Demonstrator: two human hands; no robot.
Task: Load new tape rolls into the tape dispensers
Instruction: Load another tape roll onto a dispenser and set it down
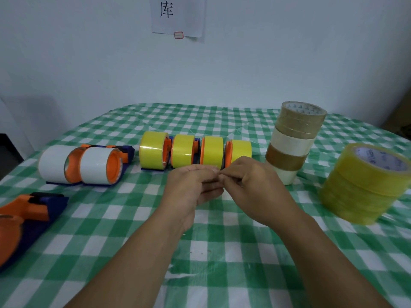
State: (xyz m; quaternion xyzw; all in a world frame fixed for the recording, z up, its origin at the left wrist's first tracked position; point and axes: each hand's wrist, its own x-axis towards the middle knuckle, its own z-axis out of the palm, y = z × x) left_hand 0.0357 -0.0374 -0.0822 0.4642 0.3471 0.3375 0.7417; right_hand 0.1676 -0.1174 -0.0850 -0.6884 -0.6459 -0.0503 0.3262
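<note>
Four yellow tape rolls (183,151) stand on edge in a left-to-right row at mid-table, each mounted on an orange hub, with blue dispenser bases (151,168) showing under the left ones. Further left, two white rolls (95,165) sit side by side in orange-and-blue dispensers (127,150). At the near left edge lies another orange-and-blue dispenser (33,210), partly cut off. At the far right stands a stack of brown and cream rolls (293,141), and nearer on the right a stack of clear yellowish rolls (364,183).
</note>
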